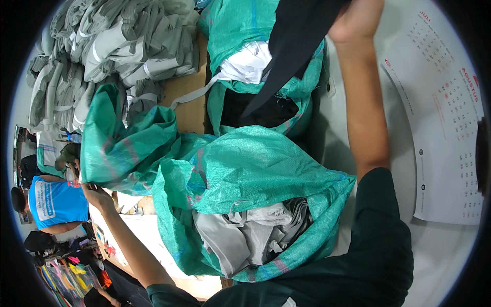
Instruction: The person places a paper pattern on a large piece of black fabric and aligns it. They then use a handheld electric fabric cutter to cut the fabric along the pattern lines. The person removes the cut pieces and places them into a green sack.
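Note:
My right hand (359,21), raised at the top right, is closed on a black fabric piece (299,43) that hangs down to a point. Beneath the cloth, an open green woven sack (217,105) shows dark contents, with a white fabric bundle (249,62) at its mouth. My left hand (97,197), out at the left, grips the lower edge of a bunched green sack part (125,146). That part runs toward a nearer green sack (255,166) by my body, which holds folded grey fabric pieces (266,217). My left fingertips are partly hidden.
Tied bundles of grey fabric (128,46) are piled at the upper left. A wall calendar (445,128) hangs on the white wall (332,123) at right. Someone in a blue top (59,202) is at far left, above colourful items (71,279).

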A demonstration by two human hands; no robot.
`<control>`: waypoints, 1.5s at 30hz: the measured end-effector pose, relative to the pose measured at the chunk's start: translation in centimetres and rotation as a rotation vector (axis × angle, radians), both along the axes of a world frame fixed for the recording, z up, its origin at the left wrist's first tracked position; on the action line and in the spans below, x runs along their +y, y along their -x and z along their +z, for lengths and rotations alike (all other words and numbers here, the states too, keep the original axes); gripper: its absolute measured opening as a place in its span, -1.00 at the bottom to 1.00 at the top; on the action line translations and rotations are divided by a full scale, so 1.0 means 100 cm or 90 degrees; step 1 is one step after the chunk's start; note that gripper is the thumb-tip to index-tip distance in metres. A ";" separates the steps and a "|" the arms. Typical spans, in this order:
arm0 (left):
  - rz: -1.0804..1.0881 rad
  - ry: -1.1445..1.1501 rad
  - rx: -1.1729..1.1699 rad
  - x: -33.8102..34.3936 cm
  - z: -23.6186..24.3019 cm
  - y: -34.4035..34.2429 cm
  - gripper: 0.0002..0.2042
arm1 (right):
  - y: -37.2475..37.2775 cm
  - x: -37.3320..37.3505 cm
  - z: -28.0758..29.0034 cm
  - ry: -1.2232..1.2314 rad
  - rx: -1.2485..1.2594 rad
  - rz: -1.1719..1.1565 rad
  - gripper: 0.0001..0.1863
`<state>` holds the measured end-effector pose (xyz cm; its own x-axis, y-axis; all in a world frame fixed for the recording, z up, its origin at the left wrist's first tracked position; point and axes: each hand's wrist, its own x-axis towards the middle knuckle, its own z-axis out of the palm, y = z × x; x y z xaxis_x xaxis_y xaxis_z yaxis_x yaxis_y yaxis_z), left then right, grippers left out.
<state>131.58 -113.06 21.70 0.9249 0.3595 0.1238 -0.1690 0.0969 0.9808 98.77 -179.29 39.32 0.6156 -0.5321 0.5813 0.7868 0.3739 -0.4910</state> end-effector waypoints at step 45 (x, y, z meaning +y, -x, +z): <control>-0.095 -0.521 0.062 -0.025 -0.051 0.164 -0.44 | -0.017 -0.114 -0.317 0.877 0.769 -0.582 -0.42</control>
<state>115.16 -115.56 16.63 0.9757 0.0632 0.2099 -0.1224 -0.6376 0.7606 100.45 -190.74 7.57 0.7804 -0.5029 0.3714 -0.3826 -0.8540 -0.3525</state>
